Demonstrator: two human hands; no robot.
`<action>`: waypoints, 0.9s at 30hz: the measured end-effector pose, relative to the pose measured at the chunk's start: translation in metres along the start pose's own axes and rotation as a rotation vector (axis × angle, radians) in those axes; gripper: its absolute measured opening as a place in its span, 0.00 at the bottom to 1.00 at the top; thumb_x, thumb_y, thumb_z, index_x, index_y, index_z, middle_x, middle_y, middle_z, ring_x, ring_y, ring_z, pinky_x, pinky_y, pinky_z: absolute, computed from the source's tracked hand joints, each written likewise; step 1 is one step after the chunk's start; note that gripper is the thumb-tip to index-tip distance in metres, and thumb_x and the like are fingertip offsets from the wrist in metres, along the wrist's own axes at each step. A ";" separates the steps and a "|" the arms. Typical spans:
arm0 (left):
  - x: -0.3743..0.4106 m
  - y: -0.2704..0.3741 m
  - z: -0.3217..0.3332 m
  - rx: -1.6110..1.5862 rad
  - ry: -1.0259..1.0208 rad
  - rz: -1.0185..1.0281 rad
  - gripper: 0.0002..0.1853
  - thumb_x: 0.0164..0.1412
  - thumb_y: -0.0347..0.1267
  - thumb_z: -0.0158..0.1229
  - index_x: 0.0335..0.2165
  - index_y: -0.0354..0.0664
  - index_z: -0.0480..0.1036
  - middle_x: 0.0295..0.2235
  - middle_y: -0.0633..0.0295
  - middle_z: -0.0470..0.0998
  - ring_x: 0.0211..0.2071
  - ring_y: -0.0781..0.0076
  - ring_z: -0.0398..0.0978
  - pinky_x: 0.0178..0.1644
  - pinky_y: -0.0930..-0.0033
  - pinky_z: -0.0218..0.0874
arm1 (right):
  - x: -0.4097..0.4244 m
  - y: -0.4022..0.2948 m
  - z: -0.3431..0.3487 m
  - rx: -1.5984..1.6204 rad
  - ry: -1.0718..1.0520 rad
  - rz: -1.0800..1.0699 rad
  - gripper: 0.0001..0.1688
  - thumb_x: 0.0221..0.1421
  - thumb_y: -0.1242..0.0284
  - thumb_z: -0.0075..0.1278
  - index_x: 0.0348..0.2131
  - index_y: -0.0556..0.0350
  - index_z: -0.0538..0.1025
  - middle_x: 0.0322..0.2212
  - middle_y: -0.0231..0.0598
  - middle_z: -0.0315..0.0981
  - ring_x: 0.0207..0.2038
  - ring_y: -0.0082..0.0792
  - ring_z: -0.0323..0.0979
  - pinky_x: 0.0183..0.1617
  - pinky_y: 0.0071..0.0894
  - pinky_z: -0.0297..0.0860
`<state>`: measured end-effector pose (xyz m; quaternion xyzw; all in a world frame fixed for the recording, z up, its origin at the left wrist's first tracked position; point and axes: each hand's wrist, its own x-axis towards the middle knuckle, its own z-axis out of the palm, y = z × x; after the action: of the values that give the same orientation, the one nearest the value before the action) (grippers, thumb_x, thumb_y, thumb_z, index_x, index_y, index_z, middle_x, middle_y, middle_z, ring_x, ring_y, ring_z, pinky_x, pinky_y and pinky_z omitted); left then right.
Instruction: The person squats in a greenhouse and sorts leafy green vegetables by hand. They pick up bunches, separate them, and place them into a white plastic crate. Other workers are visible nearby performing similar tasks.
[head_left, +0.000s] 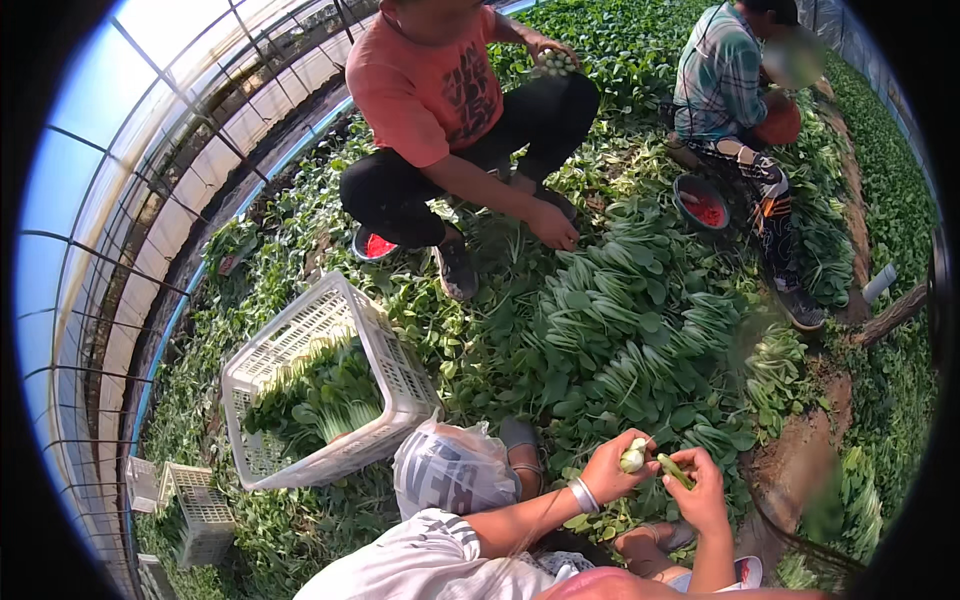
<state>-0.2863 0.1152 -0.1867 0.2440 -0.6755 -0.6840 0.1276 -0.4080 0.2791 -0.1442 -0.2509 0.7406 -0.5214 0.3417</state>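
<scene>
My left hand (611, 471), with a silver bracelet on its wrist, is closed around a few leafy greens whose pale cut bases (634, 456) stick out at the top. Right beside it, my right hand (699, 484) pinches a green stalk (676, 472) between thumb and fingers. Both hands are above the leafy ground close to my feet. Just beyond them lie overlapping rows of harvested greens (600, 300), pale stems mostly side by side.
A white plastic crate (409, 375) partly filled with greens stands at left, a plastic-wrapped bundle (454, 469) beside it. One person (427, 82) squats ahead, holding a bunch; another (720, 82) sits farther right. Bowls with red contents (703, 206) and smaller crates (201, 510) stand around.
</scene>
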 end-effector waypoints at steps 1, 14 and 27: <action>-0.002 0.004 0.002 0.001 -0.028 0.002 0.18 0.56 0.31 0.72 0.43 0.42 0.73 0.33 0.61 0.80 0.34 0.69 0.79 0.42 0.66 0.71 | -0.008 -0.004 0.002 -0.029 0.052 -0.002 0.18 0.52 0.81 0.61 0.43 0.59 0.75 0.38 0.34 0.78 0.37 0.25 0.76 0.44 0.28 0.72; -0.019 0.029 -0.018 -0.544 -0.185 0.234 0.31 0.53 0.35 0.77 0.49 0.41 0.66 0.47 0.63 0.73 0.45 0.77 0.72 0.50 0.72 0.69 | -0.036 -0.056 0.044 0.248 0.177 -0.223 0.18 0.59 0.81 0.62 0.48 0.60 0.76 0.42 0.33 0.78 0.45 0.25 0.77 0.52 0.26 0.72; -0.018 0.022 -0.020 -0.778 -0.266 0.001 0.16 0.67 0.28 0.61 0.50 0.38 0.69 0.54 0.49 0.76 0.53 0.64 0.76 0.59 0.60 0.66 | -0.029 -0.056 0.066 -0.590 0.405 -0.457 0.15 0.47 0.79 0.66 0.38 0.51 0.84 0.37 0.33 0.73 0.41 0.41 0.68 0.47 0.39 0.67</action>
<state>-0.2641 0.1063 -0.1618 0.0867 -0.3772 -0.9140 0.1219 -0.3376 0.2421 -0.0994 -0.3881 0.8357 -0.3880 -0.0217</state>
